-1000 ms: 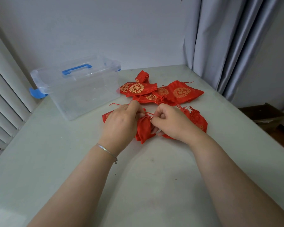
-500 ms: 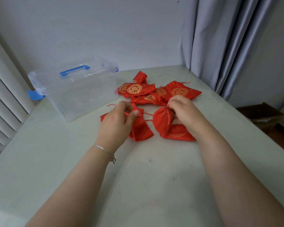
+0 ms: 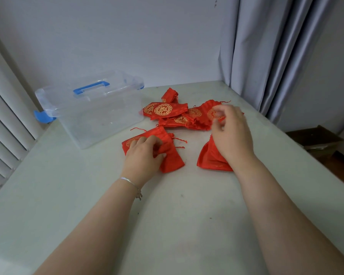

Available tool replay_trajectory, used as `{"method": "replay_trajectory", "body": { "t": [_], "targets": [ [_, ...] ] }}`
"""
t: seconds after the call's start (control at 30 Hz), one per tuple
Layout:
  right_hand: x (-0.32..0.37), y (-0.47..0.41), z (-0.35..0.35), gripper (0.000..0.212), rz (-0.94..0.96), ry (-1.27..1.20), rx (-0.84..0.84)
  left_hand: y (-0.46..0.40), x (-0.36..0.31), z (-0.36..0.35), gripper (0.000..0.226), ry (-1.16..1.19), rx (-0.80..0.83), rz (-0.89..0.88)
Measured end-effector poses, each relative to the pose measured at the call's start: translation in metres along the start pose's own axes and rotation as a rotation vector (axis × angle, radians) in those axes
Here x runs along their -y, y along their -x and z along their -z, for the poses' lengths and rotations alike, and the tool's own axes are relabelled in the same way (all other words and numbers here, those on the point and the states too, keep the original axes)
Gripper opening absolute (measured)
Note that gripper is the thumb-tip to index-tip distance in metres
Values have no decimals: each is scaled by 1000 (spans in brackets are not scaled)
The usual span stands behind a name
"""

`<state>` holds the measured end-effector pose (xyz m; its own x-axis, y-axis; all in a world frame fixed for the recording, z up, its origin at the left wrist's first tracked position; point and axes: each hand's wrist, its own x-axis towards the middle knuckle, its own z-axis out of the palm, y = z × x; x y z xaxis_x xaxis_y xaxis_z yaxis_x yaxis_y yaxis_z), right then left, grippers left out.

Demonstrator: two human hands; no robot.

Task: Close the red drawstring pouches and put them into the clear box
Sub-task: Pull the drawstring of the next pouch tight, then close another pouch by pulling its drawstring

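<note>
Two red drawstring pouches [image 3: 172, 158] lie overlapping on the pale table just right of the clear box [image 3: 99, 116]. My left hand [image 3: 144, 155] rests on them, its fingers curled into the fabric. Another red pouch [image 3: 208, 158] lies flat to the right, partly hidden under my right wrist. My right hand [image 3: 231, 133] hovers blurred above it with fingers spread, reaching over the pile of pouches [image 3: 167, 111] with gold round prints at the back. The box has its lid on, with a blue handle [image 3: 91, 88].
A grey curtain [image 3: 266, 56] hangs at the table's back right corner. A cardboard box [image 3: 316, 139] sits on the floor beyond the right edge. Window blinds [image 3: 6, 124] run along the left. The table [image 3: 167, 215] extends wide in front.
My right hand has let go of the pouch it lifted, which now lies flat, and has moved back toward the pile. My left hand has settled onto the near pouches.
</note>
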<state>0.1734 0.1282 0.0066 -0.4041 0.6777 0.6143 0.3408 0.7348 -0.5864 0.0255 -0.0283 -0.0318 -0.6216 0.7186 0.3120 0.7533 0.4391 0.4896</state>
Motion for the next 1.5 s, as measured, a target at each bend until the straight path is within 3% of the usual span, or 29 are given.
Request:
{"method": "replay_trajectory", "body": {
  "t": [0.07,0.17,0.27,0.37,0.43,0.5,0.63,0.73,0.87,0.97,1.03,1.23,1.33,1.43,1.5],
  "targets": [
    [13,10,-9,25,36,-114,186,1,-6,3,20,161,-10,-42],
    [25,21,-17,26,-24,-146,468,3,-17,11,28,411,6,-76],
    [31,24,-20,35,-130,-316,484,4,-24,16,34,572,35,-82],
    [33,24,-21,23,-386,-601,538,5,-29,22,29,706,94,-50],
    [35,24,-21,27,-544,-763,610,7,-32,26,22,803,128,-26],
    [37,25,-21,19,-620,-856,640,10,-36,28,22,869,94,5],
    [42,28,-26,13,-620,-1002,516,9,-40,26,11,956,-101,188],
    [46,28,-26,10,-614,-1137,390,5,-35,26,32,1165,-146,316],
    [47,26,-22,10,-597,-1267,266,1,-28,25,43,1434,-132,478],
    [44,25,-22,12,-564,-1311,215,-3,-22,24,20,1635,-53,596],
    [43,24,-23,13,-554,-1348,172,-5,-22,24,17,1702,1,654],
    [43,22,-19,24,-512,-1480,65,-4,-23,26,41,1673,48,697],
    [45,21,-17,26,-485,-1475,51,-3,-23,22,46,1349,80,671],
    [46,21,-16,25,-354,-1273,47,-4,-24,21,47,1071,-21,549],
    [46,21,-16,24,-284,-1104,83,-5,-25,24,49,1120,-91,399]
  ]
}}
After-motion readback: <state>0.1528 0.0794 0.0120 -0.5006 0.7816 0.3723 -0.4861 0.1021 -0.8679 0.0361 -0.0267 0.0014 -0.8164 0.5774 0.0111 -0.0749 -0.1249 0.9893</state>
